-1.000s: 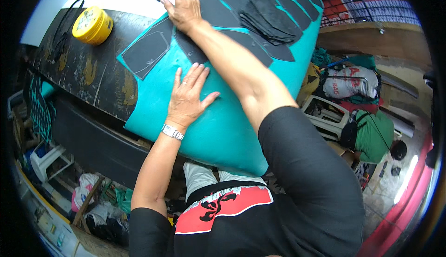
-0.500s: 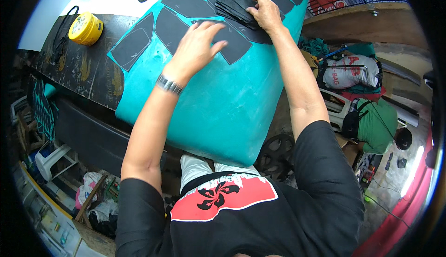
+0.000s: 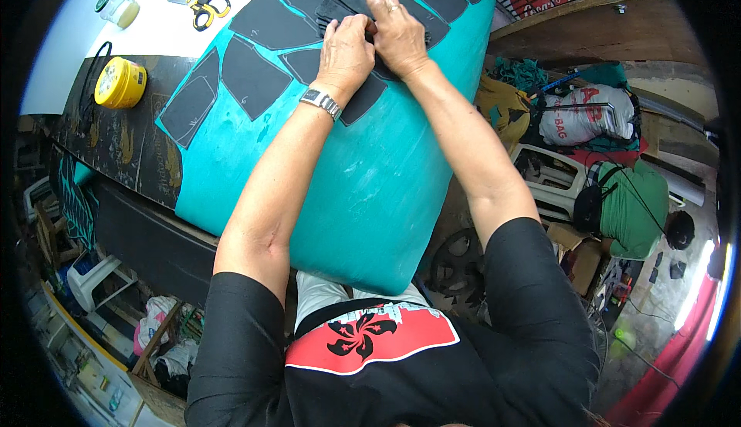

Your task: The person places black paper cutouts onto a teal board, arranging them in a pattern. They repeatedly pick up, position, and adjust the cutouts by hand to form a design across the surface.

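A fanned stack of thin black cut pieces (image 3: 333, 9) lies over the dark flat pieces on the teal sheet (image 3: 355, 195). My left hand (image 3: 346, 55), a metal watch on its wrist, pinches the near edge of the stack with its fingertips. Beside it, touching, my right hand (image 3: 397, 35) grips the stack from the right, one finger stretched along its top. Several dark panels outlined in light lines, among them one dark panel (image 3: 251, 76), are spread flat on the sheet. The two hands hide part of the stack and where the thumbs press.
Yellow-handled scissors (image 3: 204, 10) and a glass jar (image 3: 117, 8) rest on a white surface at the far left. Nearer stands a yellow tub (image 3: 120, 83) on a dark board. To the right, a person in a green shirt (image 3: 634, 207) bends low near a white chair (image 3: 544, 176).
My left hand has moved right and away from me, from hovering over the panels to gripping the stack. My right hand has shifted slightly left; the whole view has shifted a little.
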Motion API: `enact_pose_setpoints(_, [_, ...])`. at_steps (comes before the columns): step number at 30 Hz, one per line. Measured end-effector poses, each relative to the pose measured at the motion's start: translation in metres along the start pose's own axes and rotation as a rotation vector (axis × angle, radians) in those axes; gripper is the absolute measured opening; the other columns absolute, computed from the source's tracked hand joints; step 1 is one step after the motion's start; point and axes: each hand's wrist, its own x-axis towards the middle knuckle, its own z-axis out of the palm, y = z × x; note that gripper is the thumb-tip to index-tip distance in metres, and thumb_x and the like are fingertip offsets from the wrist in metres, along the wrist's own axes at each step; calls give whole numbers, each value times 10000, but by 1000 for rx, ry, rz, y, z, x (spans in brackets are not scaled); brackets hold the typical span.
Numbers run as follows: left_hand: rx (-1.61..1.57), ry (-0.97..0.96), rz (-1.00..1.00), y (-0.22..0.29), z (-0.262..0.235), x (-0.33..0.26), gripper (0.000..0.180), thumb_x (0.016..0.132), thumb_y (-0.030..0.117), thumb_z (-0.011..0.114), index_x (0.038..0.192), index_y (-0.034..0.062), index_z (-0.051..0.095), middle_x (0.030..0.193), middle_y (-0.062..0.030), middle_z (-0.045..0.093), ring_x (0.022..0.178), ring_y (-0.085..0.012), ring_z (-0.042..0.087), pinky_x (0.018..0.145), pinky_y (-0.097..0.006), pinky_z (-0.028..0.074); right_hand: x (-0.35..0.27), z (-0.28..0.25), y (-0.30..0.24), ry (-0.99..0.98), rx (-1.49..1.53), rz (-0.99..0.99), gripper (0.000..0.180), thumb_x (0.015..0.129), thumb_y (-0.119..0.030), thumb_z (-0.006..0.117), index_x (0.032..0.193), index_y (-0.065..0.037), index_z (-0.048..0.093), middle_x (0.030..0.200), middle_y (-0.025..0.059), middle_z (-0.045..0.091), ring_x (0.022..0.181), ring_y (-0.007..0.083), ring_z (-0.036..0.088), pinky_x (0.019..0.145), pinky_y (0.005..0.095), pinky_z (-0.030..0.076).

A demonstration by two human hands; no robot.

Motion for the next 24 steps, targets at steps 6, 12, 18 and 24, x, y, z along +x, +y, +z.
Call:
enact_pose_setpoints(6, [207, -7, 48, -6, 6, 3, 367, 879, 283, 690, 1223, 164, 643, 1174, -55, 648, 1084, -287, 597, 911, -456, 456, -1, 4, 16, 53, 214, 334, 884, 763, 117, 620, 1543, -172, 322, 1165, 181, 555, 851, 271, 668, 771, 367, 572])
enact_pose_setpoints(12, [352, -68, 52, -7, 9, 10, 350, 934, 402, 646, 1223, 206, 670, 1163, -8, 634, 1117, -244, 580, 895, -451, 441, 27, -47, 69, 425, 595, 777, 929, 798, 80, 554, 1621, -148, 186, 1258, 137, 554, 936, 280, 560, 890, 365, 506])
enact_pose_setpoints(18, [357, -145, 31, -8, 5, 17, 337, 937, 415, 641, 1191, 201, 699, 1166, -6, 633, 1115, -238, 592, 896, -464, 434, 22, -126, 85, 597, 809, 462, 1005, 772, 185, 696, 1546, -150, 148, 1231, 171, 494, 826, 154, 632, 786, 286, 541])
enact_pose_setpoints(24, [-236, -94, -205, 14, -34, -6, 402, 978, 434, 620, 1166, 86, 694, 1095, -48, 699, 980, -231, 650, 853, -421, 486, -16, -172, -12, 239, 1209, 438, 997, 772, 139, 692, 1590, -211, 242, 1278, 197, 556, 851, 144, 633, 792, 283, 560])
